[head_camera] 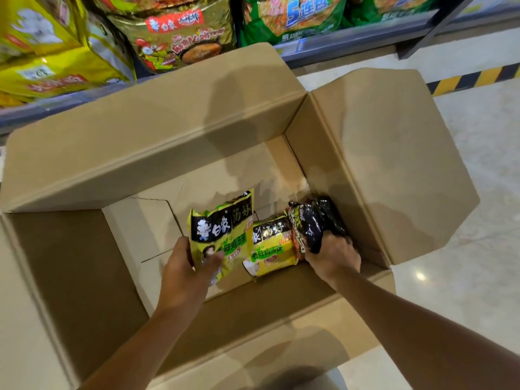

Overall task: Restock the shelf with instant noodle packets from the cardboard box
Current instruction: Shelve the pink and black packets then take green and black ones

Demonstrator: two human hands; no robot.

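An open cardboard box (157, 153) stands on the floor with its flaps spread. Inside it, my left hand (185, 271) grips a yellow-green noodle packet (222, 226) and holds it upright above the box floor. My right hand (333, 254) grips a black noodle packet (312, 220) near the box's right wall. Between the two lies a second yellow noodle packet (271, 249) on the box floor. The shelf (351, 38) runs along the top of the view.
The shelf holds yellow multipacks (56, 60) at left, a gold pack (180, 38) in the middle and green five-packs (295, 18) at right. Pale tiled floor (478, 164) lies right of the box, with a yellow-black striped strip (472, 78).
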